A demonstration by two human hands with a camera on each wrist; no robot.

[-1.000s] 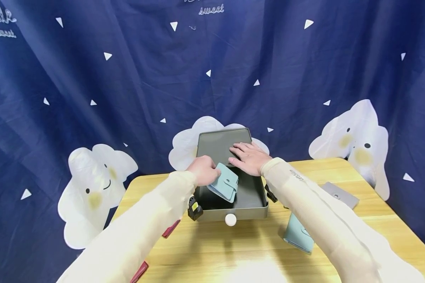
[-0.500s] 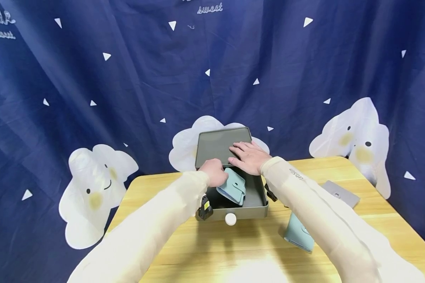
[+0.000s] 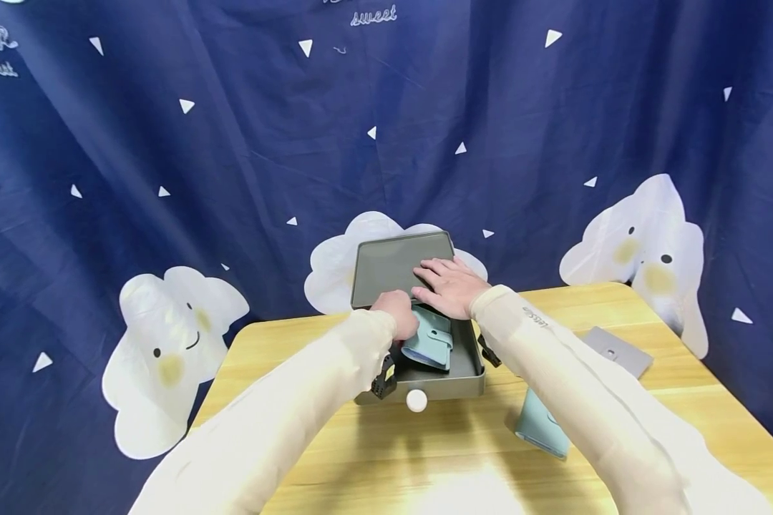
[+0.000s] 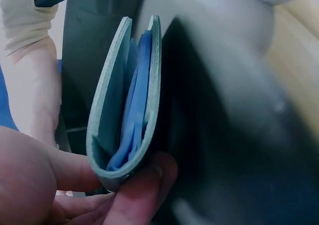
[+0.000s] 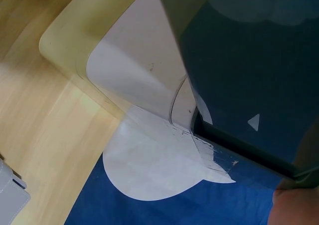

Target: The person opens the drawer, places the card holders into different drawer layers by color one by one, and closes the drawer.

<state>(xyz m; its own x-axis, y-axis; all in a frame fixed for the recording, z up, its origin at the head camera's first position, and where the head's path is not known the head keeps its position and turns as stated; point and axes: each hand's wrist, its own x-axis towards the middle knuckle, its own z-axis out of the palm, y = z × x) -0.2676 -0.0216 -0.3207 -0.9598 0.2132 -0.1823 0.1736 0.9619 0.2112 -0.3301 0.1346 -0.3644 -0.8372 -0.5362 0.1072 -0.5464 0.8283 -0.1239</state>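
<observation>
Pale-blue and probably light, the snap wallet (image 3: 433, 342) was tilted within the grey box (image 3: 451, 387); its covers looked bendable yet firm, its blue inner sleeves (image 4: 134, 103) floppy. Its folded spine, seemingly the surest hold, was pinched by the left hand (image 3: 399, 315). Fingers spread, the right hand (image 3: 452, 288) rested on the raised lid (image 3: 386, 266). Rightward lay a second blue wallet (image 3: 540, 428), near, and a grey wallet (image 3: 621, 352), farther.

Head view looks forward, down — wrist views sit close, all seemingly sharing the box (image 3: 454, 388).
</observation>
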